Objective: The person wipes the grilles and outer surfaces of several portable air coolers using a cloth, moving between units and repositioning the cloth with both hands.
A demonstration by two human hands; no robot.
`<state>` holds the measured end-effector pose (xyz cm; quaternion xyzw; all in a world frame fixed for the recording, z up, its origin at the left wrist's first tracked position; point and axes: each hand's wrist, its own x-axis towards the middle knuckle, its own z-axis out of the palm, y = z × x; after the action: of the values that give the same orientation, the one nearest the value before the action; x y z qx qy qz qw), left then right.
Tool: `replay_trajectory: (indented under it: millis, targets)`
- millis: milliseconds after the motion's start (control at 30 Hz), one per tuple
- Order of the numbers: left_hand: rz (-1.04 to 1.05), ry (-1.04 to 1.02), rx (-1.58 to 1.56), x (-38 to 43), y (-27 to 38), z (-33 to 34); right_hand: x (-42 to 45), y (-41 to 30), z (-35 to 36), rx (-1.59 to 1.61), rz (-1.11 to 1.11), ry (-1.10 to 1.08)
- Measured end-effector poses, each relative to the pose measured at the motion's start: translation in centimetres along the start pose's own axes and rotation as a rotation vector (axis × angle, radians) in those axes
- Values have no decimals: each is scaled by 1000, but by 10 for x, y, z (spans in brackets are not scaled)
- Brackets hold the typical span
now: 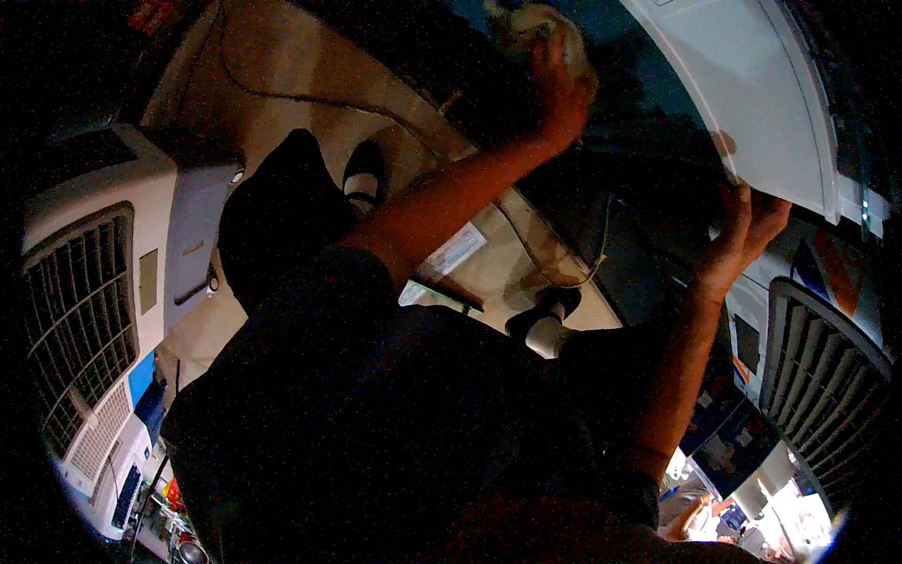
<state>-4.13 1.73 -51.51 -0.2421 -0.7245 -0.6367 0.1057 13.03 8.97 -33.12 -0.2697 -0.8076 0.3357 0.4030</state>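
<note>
My left hand (pixel 564 95) is pressed around a crumpled pale cloth (pixel 539 25), over a dark, glossy surface (pixel 627 84) at the top of the view. Motion blurs this hand, and some of its fingers are hidden. At the right, my right hand (pixel 736 243) grips the lower edge of a curved white plastic panel (pixel 754 92). The tips of its fingers are partly out of sight against the panel. The panel borders the dark surface, and its far end runs out of view.
A white appliance with a wire grille (pixel 81 289), perhaps an air cooler, stands at left. A louvred grille (pixel 824 359) is at right. A dark cable (pixel 317 100) crosses the tan floor (pixel 282 56). Papers (pixel 458 248) lie near my feet. People (pixel 694 511) appear at lower right.
</note>
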Motion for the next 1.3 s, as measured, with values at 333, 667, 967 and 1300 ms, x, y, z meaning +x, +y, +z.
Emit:
replay_trajectory:
  millis: [333, 667, 967, 1300]
  targets:
    - [-209, 212, 132, 13, -103, -4, 2, 5, 1, -36, -19, -13]
    - [81, 239, 269, 42, -110, -11, -1, 11, 2, -7, -67, -29]
    - [271, 100, 646, 27, -143, -13, -2, 8, 3, -54, -13, -16]
    - [-164, 231, 53, 119, -109, -30, -1, 13, 5, -58, -48, -20]
